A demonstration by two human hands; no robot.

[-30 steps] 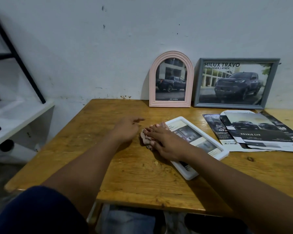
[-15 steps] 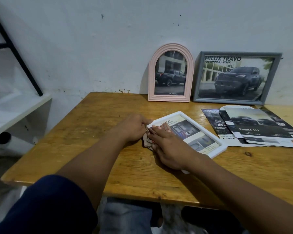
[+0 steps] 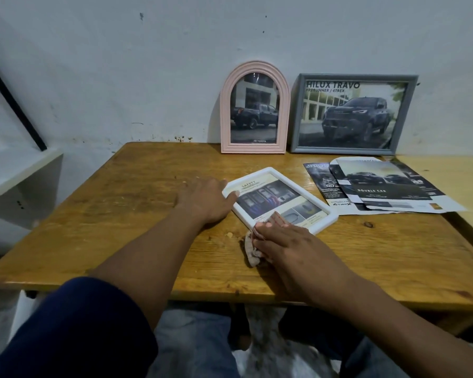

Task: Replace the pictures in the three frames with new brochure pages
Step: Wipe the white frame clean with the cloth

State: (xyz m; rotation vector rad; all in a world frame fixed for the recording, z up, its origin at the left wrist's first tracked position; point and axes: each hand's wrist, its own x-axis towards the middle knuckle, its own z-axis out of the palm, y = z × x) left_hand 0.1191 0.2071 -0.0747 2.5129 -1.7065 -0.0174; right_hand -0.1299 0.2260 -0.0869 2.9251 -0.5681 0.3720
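White frame (image 3: 268, 171) is lying flat on the counter (image 3: 134, 214), a brochure page (image 3: 279, 197) already inside. My left hand (image 3: 202, 200) is pressing its corner, fingers flat, while my right hand (image 3: 287, 241), fingers straight, is pushing a cloth (image 3: 250, 252) across it. Pink frame (image 3: 225, 110) and grey frame (image 3: 296, 113) are leaning filled against the wall, so I am judging the task nearly done.

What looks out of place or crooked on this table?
Only the white frame: it lies flat and skewed on the table, while the pink frame and grey frame stand against the wall. The brochure pages overlap in a loose fan. Nothing looks spilled or broken.
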